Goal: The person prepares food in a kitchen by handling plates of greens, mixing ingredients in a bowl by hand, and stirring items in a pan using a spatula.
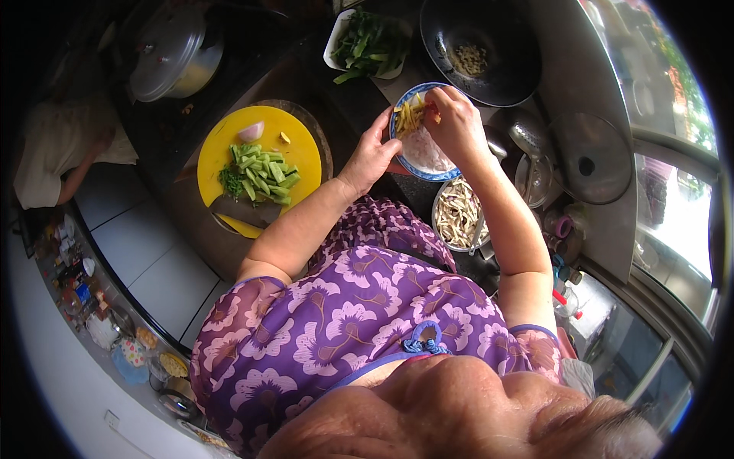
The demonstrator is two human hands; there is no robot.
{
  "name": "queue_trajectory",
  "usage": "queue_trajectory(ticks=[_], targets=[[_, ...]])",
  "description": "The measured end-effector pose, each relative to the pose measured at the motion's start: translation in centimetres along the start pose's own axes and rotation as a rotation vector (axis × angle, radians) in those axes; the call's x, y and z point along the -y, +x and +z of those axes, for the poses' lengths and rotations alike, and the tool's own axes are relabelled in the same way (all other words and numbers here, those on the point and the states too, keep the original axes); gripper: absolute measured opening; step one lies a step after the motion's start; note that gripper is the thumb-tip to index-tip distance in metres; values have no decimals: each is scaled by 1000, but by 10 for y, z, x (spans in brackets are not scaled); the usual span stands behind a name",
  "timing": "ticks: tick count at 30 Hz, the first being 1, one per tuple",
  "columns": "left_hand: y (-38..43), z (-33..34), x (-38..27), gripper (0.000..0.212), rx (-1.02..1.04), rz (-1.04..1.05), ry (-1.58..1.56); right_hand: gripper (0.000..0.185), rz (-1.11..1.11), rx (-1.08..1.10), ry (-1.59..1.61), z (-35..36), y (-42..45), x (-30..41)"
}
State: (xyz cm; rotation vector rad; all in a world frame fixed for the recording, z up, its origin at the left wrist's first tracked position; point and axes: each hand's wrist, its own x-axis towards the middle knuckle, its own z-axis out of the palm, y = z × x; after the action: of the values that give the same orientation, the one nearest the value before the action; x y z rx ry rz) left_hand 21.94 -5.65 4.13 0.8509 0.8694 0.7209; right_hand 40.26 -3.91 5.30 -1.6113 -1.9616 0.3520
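Observation:
My left hand (373,155) grips the left rim of a blue-patterned bowl (438,176). Inside the bowl are yellow strips (408,119), perhaps ginger, and a pale pinkish food (425,150). My right hand (456,123) is over the bowl's right part, its fingertips pinching small reddish pieces (434,112). A steel bowl of pale sliced strips (459,215), with a utensil in it, is just below. To the left, a round yellow cutting board (218,143) carries cut green pieces (266,172), chopped herbs (230,180), a shallot or onion piece (251,132) and a dark knife blade (245,211).
A black wok (516,63) with chopped bits stands beyond my right hand. Leafy greens (367,49) fill a white container. A lidded metal pot (169,54) is at upper left. A slotted ladle (524,133) and glass lid (590,158) lie right. Another person (69,146) is far left.

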Motion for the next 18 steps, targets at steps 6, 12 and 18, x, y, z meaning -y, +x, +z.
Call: queue_trajectory(ticks=[6,12,18], targets=[[0,-1,0,60,-30,-16,-23,17,30,-78,147,-5,-1,0],[1,-3,1,59,0,-27,-10,19,184,-70,401,-13,-6,-10],[1,-1,2,61,4,-35,-8,16,391,-11,668,-20,-11,-20]])
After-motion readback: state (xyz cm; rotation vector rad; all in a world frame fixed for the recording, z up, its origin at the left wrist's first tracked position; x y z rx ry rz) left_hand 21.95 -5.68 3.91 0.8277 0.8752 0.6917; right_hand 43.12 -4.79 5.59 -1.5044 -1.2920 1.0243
